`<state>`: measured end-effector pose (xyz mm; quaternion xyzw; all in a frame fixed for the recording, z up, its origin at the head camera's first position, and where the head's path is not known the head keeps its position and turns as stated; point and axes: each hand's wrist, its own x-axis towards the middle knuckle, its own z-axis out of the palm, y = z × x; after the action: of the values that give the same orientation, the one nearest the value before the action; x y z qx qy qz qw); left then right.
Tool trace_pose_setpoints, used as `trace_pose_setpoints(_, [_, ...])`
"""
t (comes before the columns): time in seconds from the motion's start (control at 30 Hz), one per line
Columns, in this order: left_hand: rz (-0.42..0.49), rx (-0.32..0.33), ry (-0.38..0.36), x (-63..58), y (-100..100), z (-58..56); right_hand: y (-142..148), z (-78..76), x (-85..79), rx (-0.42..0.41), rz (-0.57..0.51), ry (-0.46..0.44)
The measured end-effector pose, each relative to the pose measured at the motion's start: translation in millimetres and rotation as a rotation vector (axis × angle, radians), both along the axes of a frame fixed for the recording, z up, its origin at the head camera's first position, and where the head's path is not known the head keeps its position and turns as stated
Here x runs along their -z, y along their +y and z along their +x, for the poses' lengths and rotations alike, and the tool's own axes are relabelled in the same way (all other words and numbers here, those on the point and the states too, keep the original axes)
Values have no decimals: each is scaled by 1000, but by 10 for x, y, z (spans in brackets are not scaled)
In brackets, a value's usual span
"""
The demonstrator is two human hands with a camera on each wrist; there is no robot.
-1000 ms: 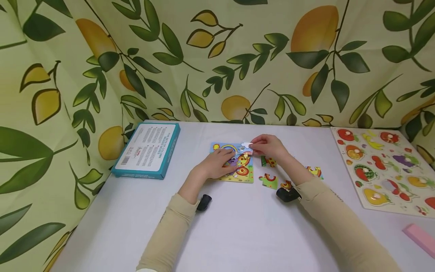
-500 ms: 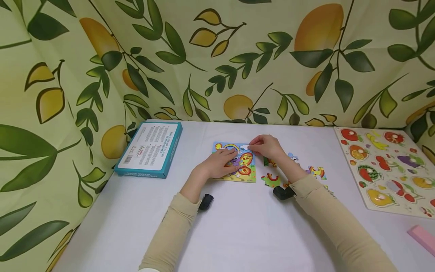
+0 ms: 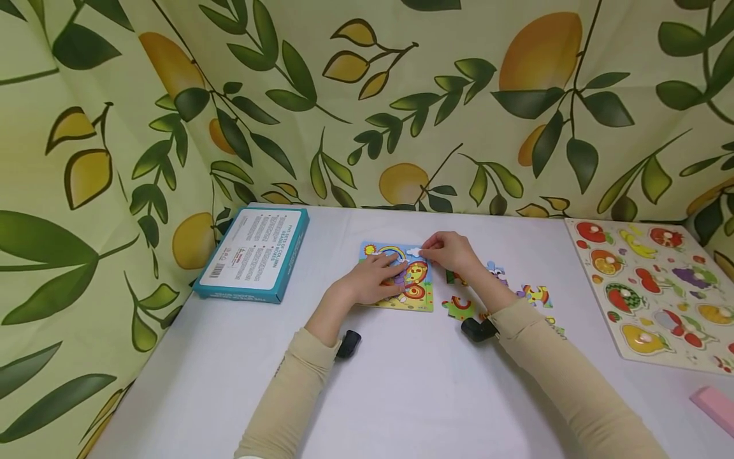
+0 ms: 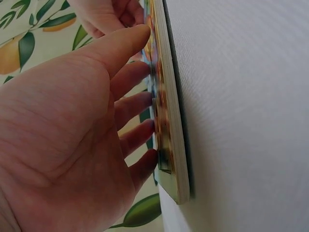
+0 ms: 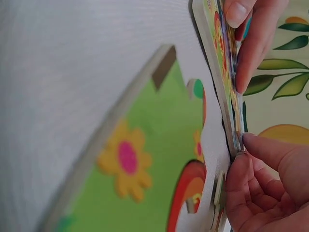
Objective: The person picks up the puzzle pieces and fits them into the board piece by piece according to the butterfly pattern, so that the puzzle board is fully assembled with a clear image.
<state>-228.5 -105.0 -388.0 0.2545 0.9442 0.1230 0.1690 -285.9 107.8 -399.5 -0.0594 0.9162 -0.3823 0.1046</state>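
Observation:
A small square jigsaw board [image 3: 423, 304] with a sun, rainbow and butterfly picture lies on the table. My left hand [image 3: 369, 278] rests on its left part with fingers spread; in the left wrist view the fingertips [image 4: 145, 162] touch its face. At the board's far right corner, my right hand [image 3: 452, 250] pinches a blue jigsaw piece with a white cloud [image 3: 413, 253] between thumb and forefinger. That piece lies nearly level with the picture. Right of the board are loose jigsaw pieces, including a green one with a red arc [image 3: 459, 308], partly hidden under the right forearm.
A teal and white box [image 3: 249, 255] stands at the back left. To the right lies a fruit knob puzzle board [image 3: 654, 290], with a pink block [image 3: 713, 407] in front of it. A patterned cloth [image 3: 344, 108] hangs behind the table.
The right hand has brought the cloud piece slightly left and down into the board's far right corner, where it earlier stuck out over the edge. The left hand stays on the board.

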Motion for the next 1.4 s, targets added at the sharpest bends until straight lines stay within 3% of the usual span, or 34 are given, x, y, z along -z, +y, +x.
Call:
trace_pose_setpoints(1.1, [2, -9, 14, 41, 8, -13, -16, -8, 45, 8, 16, -13])
trace_pose_setpoints(1.4, [-1, -10, 43, 27, 17, 7, -13, 1, 43, -31, 12, -33])
